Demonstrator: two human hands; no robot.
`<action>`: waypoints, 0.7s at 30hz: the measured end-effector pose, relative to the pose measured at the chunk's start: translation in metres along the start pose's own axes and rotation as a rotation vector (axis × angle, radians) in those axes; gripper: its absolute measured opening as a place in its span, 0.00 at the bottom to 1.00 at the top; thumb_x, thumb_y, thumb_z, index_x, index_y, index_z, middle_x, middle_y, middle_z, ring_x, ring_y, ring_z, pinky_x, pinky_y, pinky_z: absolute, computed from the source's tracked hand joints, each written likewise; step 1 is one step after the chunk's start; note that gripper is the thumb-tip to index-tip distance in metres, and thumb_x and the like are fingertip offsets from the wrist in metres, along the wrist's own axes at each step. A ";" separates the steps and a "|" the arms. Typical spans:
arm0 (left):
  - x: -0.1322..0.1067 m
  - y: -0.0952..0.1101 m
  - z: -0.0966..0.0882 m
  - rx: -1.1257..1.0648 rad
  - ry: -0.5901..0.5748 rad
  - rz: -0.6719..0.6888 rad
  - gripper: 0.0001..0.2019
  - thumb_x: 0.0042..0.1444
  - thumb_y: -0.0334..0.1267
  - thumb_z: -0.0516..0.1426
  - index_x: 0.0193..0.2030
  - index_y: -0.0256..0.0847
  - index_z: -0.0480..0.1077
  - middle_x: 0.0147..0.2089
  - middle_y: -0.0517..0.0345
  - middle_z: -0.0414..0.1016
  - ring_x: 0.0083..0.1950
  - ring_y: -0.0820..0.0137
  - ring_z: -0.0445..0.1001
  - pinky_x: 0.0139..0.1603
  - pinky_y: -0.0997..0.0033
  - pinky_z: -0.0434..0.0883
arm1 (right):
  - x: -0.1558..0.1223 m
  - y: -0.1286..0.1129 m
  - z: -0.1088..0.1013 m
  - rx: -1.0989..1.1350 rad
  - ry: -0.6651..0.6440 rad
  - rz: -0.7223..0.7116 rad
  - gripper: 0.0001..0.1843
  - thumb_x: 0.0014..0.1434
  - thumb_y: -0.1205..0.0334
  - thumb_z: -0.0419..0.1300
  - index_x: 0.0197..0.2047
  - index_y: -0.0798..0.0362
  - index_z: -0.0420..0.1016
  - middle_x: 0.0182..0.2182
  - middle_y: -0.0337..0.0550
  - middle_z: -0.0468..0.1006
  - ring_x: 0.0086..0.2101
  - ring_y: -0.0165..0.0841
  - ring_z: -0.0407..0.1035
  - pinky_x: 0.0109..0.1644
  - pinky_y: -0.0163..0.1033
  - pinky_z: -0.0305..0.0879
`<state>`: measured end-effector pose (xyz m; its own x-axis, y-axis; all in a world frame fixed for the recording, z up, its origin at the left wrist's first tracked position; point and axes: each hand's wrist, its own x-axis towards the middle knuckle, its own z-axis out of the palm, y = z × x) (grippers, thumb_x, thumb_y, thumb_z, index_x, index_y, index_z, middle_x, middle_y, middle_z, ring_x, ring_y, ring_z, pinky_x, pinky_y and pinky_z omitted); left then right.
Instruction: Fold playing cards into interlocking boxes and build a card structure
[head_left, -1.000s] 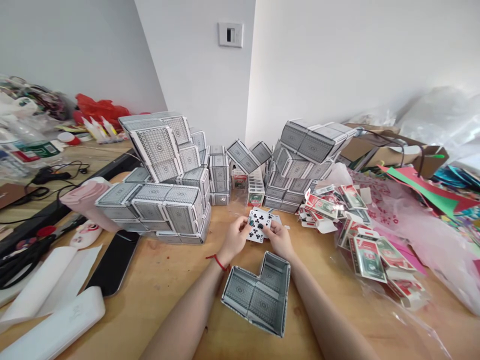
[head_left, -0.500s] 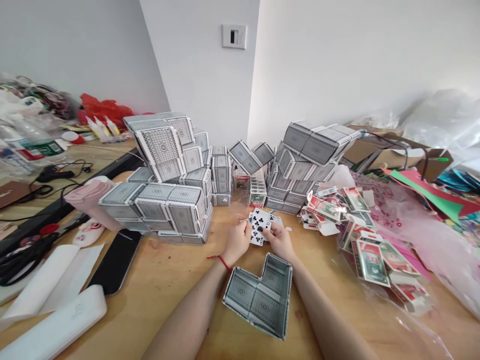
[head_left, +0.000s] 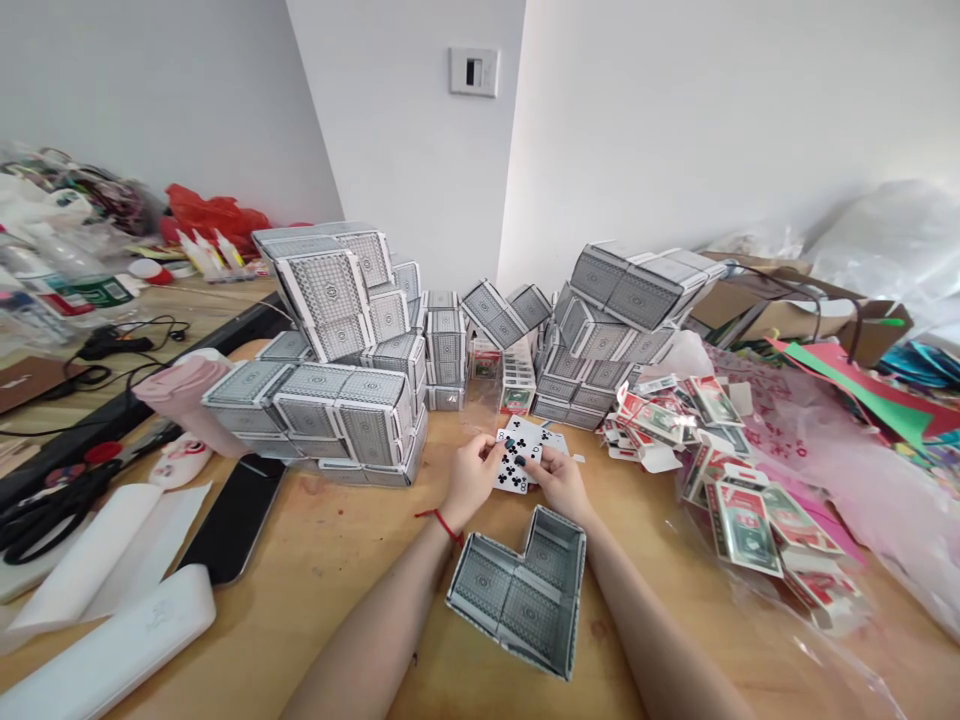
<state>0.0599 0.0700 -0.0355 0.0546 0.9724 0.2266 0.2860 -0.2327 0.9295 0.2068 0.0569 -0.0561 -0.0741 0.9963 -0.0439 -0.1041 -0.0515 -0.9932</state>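
Note:
Playing cards [head_left: 513, 472], with clubs on the top one, lie between my two hands near the middle of the table. My left hand [head_left: 474, 474] pinches the cards' left edge, its thumb across the top card's face. My right hand [head_left: 559, 482] grips the right edge, thumb on the face too. A few more cards [head_left: 553, 440] show just behind. Below my wrists, between my forearms, sits an L-shaped open tray [head_left: 504, 597] made of grey-backed cards. Whether the held cards are one or several, I cannot tell.
Grey card-built blocks are stacked at left [head_left: 341, 400] and right [head_left: 600, 330]. Opened red-and-green card boxes [head_left: 742, 525] are heaped on the right beside pink plastic [head_left: 855, 500]. A phone [head_left: 229, 525], a white case [head_left: 127, 650] and black scissors [head_left: 45, 510] lie on the left.
My left thumb has slid inward from the cards' left edge onto the top card's face. My right hand holds nearly the same place. The view has shifted slightly.

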 end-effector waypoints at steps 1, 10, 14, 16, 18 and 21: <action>-0.001 0.000 0.000 0.006 0.003 0.004 0.11 0.51 0.42 0.51 0.24 0.37 0.65 0.22 0.61 0.64 0.25 0.75 0.61 0.26 0.77 0.56 | 0.000 0.000 0.000 -0.005 0.000 -0.002 0.19 0.42 0.48 0.62 0.31 0.53 0.69 0.20 0.38 0.73 0.21 0.32 0.67 0.24 0.37 0.65; -0.002 -0.004 0.002 0.003 0.039 -0.029 0.13 0.50 0.42 0.50 0.19 0.38 0.61 0.17 0.65 0.57 0.22 0.77 0.56 0.23 0.77 0.52 | -0.001 -0.002 0.002 -0.021 -0.011 0.012 0.18 0.41 0.47 0.62 0.30 0.53 0.69 0.20 0.39 0.74 0.22 0.34 0.68 0.23 0.37 0.65; -0.002 -0.004 0.002 -0.022 0.049 -0.036 0.13 0.50 0.40 0.51 0.18 0.38 0.59 0.18 0.66 0.55 0.22 0.77 0.55 0.24 0.77 0.53 | -0.002 -0.004 0.003 -0.010 -0.016 0.013 0.17 0.41 0.48 0.63 0.27 0.53 0.69 0.21 0.40 0.75 0.22 0.33 0.68 0.23 0.36 0.65; -0.001 -0.004 0.002 -0.050 0.047 -0.054 0.13 0.49 0.40 0.51 0.18 0.38 0.59 0.17 0.66 0.55 0.22 0.77 0.54 0.24 0.77 0.53 | -0.002 -0.005 0.003 0.008 -0.024 0.011 0.17 0.41 0.48 0.63 0.27 0.53 0.69 0.22 0.40 0.75 0.22 0.33 0.68 0.24 0.36 0.65; 0.000 -0.005 0.003 -0.099 0.037 -0.073 0.13 0.49 0.41 0.51 0.18 0.38 0.60 0.18 0.65 0.56 0.22 0.77 0.55 0.24 0.77 0.53 | -0.002 -0.007 0.003 0.019 -0.028 0.012 0.17 0.40 0.48 0.63 0.27 0.54 0.69 0.23 0.40 0.75 0.22 0.33 0.68 0.24 0.36 0.64; 0.003 -0.007 0.003 -0.202 0.003 -0.090 0.13 0.49 0.44 0.52 0.22 0.37 0.64 0.22 0.63 0.63 0.25 0.76 0.60 0.26 0.77 0.57 | -0.002 -0.009 0.002 0.021 -0.015 0.015 0.17 0.41 0.49 0.63 0.27 0.53 0.69 0.22 0.40 0.75 0.21 0.33 0.68 0.23 0.36 0.64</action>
<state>0.0609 0.0750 -0.0421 0.0349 0.9894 0.1407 0.0919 -0.1434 0.9854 0.2054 0.0549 -0.0471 -0.0903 0.9943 -0.0567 -0.1237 -0.0676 -0.9900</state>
